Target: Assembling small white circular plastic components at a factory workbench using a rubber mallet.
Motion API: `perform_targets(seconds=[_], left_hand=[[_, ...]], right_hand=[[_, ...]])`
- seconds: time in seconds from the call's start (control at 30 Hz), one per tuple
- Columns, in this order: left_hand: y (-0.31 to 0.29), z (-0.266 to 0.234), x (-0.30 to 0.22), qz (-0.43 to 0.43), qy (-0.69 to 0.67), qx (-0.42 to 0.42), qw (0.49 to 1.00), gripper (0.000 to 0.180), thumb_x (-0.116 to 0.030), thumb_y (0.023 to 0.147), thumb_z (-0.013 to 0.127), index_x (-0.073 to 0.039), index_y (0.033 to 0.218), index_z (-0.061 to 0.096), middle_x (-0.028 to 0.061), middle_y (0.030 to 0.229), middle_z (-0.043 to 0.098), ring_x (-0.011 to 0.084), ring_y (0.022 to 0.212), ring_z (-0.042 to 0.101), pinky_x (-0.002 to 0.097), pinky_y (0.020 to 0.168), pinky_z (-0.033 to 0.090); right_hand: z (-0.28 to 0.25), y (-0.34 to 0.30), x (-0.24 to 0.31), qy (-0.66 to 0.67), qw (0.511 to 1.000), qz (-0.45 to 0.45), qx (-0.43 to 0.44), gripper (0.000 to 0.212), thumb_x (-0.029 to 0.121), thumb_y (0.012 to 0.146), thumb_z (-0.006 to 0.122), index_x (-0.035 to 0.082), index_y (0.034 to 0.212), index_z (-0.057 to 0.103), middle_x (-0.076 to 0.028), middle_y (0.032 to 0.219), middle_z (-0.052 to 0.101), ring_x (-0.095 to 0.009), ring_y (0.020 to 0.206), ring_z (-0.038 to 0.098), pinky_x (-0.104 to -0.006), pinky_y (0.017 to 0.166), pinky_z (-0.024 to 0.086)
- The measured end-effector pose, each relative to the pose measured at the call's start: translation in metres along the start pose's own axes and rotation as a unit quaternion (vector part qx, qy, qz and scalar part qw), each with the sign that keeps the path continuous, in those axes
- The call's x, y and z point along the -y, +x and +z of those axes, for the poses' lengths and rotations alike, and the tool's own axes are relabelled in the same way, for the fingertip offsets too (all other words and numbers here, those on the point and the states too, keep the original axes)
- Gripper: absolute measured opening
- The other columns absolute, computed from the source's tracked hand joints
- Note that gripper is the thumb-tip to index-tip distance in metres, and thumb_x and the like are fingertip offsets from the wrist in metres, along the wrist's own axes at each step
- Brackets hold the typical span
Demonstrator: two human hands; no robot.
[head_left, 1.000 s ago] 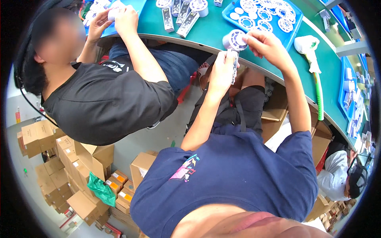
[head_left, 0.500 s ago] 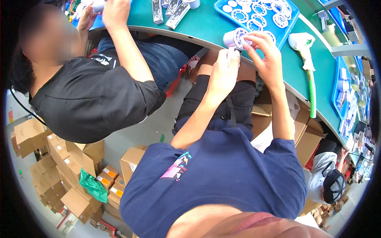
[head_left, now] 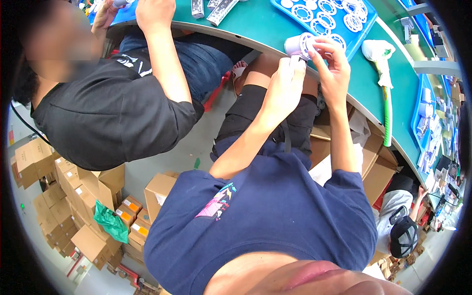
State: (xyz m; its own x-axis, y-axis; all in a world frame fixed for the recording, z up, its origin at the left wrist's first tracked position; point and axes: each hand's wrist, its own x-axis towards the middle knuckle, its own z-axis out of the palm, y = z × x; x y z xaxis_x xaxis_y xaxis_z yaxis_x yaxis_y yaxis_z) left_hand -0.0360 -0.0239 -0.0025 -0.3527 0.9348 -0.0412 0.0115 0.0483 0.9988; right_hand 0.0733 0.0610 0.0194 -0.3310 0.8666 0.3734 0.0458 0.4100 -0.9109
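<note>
Near the table's front edge, my left hand is closed around the lower part of a white cylindrical housing. A round, ring-shaped face with openings is on the housing's right end. A small dark part shows just above the left fingers. My right hand has its thumb and fingers pinched at the white ring-shaped face; the fingers partly cover it. Just beyond my hands is a blue tray with several flat white rings and discs in it.
On the green table lie slim printed boxes. To the right is a green-handled tool, its head wrapped in white. A co-worker in a black shirt sits to the left. Cardboard boxes stand under the table.
The view has shifted slightly. My right fingers have closed in on the ring-shaped face, while my left hand keeps its hold on the housing. The co-worker's raised hand has moved a little.
</note>
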Motion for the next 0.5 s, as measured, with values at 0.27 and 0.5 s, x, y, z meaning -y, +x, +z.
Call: perform_targets(seconds=[0.27,0.5], left_hand=[[0.005,-0.018,0.003,-0.120,-0.140,0.034,0.982,0.036,-0.039,0.102,0.047,-0.003,0.104,0.054,0.0009,0.077,0.057,0.0068,0.056,0.051,0.0224,0.046,0.042],[0.005,-0.025,0.010,-0.180,-0.261,0.079,0.945,0.026,-0.035,0.101,0.049,-0.009,0.101,0.053,0.0003,0.077,0.058,0.0062,0.055,0.052,0.0208,0.041,0.044]], right_hand=[[-0.009,0.040,-0.001,-0.249,0.955,-0.150,0.063,0.016,0.010,0.088,0.067,0.003,0.102,0.068,-0.012,0.102,0.063,-0.023,0.090,0.062,-0.0303,0.073,0.050],[-0.023,0.129,-0.053,-0.468,0.824,-0.175,0.268,0.021,0.019,0.091,0.065,0.010,0.109,0.066,-0.015,0.110,0.054,-0.034,0.100,0.059,-0.0385,0.089,0.049]])
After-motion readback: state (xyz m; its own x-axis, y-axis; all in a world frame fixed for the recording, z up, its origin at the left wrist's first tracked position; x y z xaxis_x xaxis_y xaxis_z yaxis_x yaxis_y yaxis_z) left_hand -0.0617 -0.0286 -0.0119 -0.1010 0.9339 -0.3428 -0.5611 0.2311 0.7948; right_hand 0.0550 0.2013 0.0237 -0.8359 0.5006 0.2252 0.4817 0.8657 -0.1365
